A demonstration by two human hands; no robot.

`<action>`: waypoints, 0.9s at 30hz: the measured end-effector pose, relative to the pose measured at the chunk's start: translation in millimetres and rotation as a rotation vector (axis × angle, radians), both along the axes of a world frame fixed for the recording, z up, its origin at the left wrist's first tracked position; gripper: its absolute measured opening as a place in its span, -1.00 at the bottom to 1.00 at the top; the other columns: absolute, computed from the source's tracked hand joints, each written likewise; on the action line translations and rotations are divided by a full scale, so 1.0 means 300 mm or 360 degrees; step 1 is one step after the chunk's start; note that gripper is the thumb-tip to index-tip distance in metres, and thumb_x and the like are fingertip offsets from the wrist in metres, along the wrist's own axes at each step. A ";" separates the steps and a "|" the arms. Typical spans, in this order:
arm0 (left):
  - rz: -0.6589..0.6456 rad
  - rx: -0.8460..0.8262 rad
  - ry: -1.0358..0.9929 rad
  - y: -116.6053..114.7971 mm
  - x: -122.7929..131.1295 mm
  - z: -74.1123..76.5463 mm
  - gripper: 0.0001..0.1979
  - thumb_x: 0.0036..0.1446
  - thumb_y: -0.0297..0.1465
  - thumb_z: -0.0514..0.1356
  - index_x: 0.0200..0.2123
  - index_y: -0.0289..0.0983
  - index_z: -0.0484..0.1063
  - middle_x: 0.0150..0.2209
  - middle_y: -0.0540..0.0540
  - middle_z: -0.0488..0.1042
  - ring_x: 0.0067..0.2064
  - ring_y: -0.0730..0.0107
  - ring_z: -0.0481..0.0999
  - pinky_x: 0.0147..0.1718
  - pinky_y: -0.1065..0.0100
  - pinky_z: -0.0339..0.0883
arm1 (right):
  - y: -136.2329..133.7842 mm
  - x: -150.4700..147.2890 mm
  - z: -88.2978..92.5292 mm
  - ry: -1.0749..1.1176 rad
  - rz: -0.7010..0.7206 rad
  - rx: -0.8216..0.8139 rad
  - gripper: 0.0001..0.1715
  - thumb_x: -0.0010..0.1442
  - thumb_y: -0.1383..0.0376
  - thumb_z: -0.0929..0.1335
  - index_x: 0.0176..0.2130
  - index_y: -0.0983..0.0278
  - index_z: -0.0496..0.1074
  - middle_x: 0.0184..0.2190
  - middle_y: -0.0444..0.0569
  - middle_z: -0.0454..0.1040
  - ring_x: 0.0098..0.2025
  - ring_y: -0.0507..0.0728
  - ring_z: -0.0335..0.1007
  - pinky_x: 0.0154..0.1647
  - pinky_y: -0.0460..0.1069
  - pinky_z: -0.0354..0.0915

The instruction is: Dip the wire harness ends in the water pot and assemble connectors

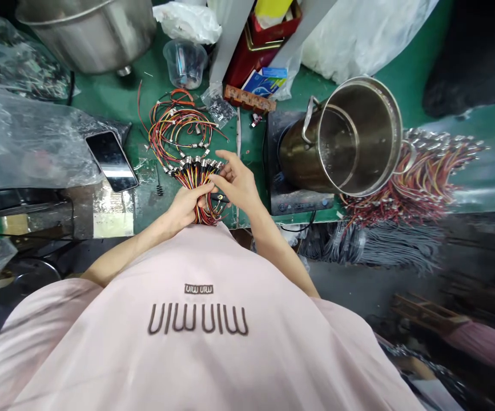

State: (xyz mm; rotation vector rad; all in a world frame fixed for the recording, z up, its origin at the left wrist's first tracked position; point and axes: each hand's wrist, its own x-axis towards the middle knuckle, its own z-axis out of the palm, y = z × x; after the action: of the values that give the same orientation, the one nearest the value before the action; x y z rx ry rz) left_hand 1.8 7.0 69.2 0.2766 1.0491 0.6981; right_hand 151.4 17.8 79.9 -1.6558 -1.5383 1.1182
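Observation:
A bundle of red, yellow and black cables (192,178) with silver metal connector ends is gathered at the front edge of the green bench. My left hand (186,204) is closed around it, thumb across the wires, with the connectors pointing away from me. At the right side of the bundle is my right hand (241,184), its thumb and index finger apart and close to the connectors. Its other fingers are partly curled and partly hidden. Just beyond the bundle lies a loose coil of similar cables (178,128).
A phone (112,161) lies to the left beside plastic bags (37,140). On the right, a tall steel pot (311,151) stands on an induction cooker (276,171), with a heap of cables (422,177) beyond it. A clear tub (184,64) and steel basin (88,37) stand at the back.

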 end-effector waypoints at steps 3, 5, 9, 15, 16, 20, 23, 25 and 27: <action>0.0029 0.0003 -0.0007 -0.004 0.002 0.007 -0.80 -0.10 -0.33 0.39 -0.54 -0.34 0.50 -0.72 0.08 0.26 -0.69 0.66 0.09 -0.68 0.51 0.01 | 0.013 -0.010 -0.015 0.0023 0.0041 0.0005 -0.60 0.12 0.23 0.39 -0.01 0.22 0.44 -0.44 -0.19 0.38 -0.42 0.01 0.27 -0.32 -0.05 0.26; 0.0037 -0.0041 -0.0031 -0.006 -0.001 0.010 -0.77 -0.07 -0.29 0.39 -0.55 -0.34 0.49 -0.75 0.09 0.21 -0.69 0.65 0.09 -0.68 0.51 0.01 | 0.014 -0.010 -0.030 0.0061 0.0024 0.0006 -0.64 0.14 0.23 0.38 -0.03 0.23 0.46 -0.48 -0.19 0.38 -0.42 0.02 0.30 -0.31 -0.04 0.28; 0.0104 -0.0131 -0.0035 -0.007 -0.002 0.015 -0.75 -0.09 -0.30 0.40 -0.55 -0.32 0.44 -0.74 0.11 0.22 -0.70 0.65 0.11 -0.68 0.52 0.04 | 0.012 0.006 -0.051 -0.0001 0.0002 0.0014 -0.68 0.20 0.22 0.33 -0.06 0.25 0.48 -0.51 -0.19 0.39 -0.45 0.02 0.36 -0.31 -0.03 0.32; 0.0080 -0.0107 0.0076 -0.006 0.006 0.028 -0.73 -0.06 -0.31 0.37 -0.61 -0.35 0.42 -0.74 0.10 0.23 -0.70 0.68 0.09 -0.68 0.54 0.03 | 0.015 0.057 -0.041 -0.0244 0.0349 0.0421 -0.62 0.21 0.28 0.32 0.03 0.22 0.48 -0.15 -0.02 0.51 -0.27 0.06 0.44 -0.18 0.02 0.41; 0.0085 -0.0088 0.0093 -0.005 0.007 0.029 -0.73 -0.06 -0.32 0.37 -0.61 -0.35 0.42 -0.74 0.10 0.23 -0.70 0.69 0.09 -0.68 0.54 0.02 | 0.015 0.063 -0.038 -0.0285 0.0400 0.0454 -0.61 0.21 0.29 0.32 0.03 0.23 0.48 -0.12 0.00 0.51 -0.26 0.07 0.45 -0.16 0.02 0.42; 0.0150 -0.0033 0.0116 -0.005 0.013 0.031 -0.79 -0.10 -0.38 0.38 -0.57 -0.35 0.43 -0.67 0.06 0.36 -0.69 0.70 0.12 -0.69 0.55 0.00 | 0.016 0.066 -0.035 -0.0425 0.0446 0.0483 -0.62 0.22 0.34 0.30 0.02 0.27 0.50 -0.09 0.03 0.53 -0.18 0.10 0.49 -0.08 0.02 0.43; 0.0161 -0.0022 0.0106 -0.007 0.015 0.029 -0.80 -0.12 -0.39 0.39 -0.56 -0.35 0.43 -0.63 0.05 0.41 -0.69 0.70 0.12 -0.70 0.54 0.00 | 0.016 0.057 -0.041 -0.0504 0.0440 0.0469 -0.63 0.22 0.36 0.29 0.00 0.28 0.51 -0.11 0.02 0.56 -0.12 0.12 0.50 -0.05 0.03 0.42; 0.0168 -0.0014 0.0098 -0.008 0.014 0.027 -0.78 -0.14 -0.38 0.40 -0.55 -0.35 0.43 -0.63 0.05 0.42 -0.69 0.70 0.13 -0.70 0.54 0.00 | 0.017 0.055 -0.046 -0.0516 0.0416 0.0470 -0.63 0.22 0.38 0.27 -0.02 0.30 0.52 -0.13 0.03 0.58 -0.12 0.13 0.51 -0.04 0.03 0.41; 0.0176 -0.0005 0.0090 -0.009 0.013 0.025 -0.77 -0.16 -0.37 0.41 -0.55 -0.35 0.42 -0.62 0.05 0.43 -0.69 0.70 0.13 -0.70 0.54 0.00 | 0.017 0.058 -0.049 -0.0488 0.0389 0.0476 -0.62 0.22 0.40 0.25 -0.05 0.32 0.54 -0.15 0.03 0.59 -0.14 0.12 0.52 -0.04 0.02 0.41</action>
State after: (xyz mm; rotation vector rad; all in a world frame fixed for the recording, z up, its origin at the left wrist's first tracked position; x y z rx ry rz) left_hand 5.7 4.2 76.9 0.2381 1.1256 0.7922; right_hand 168.7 22.8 65.2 -1.5120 -2.0369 0.7229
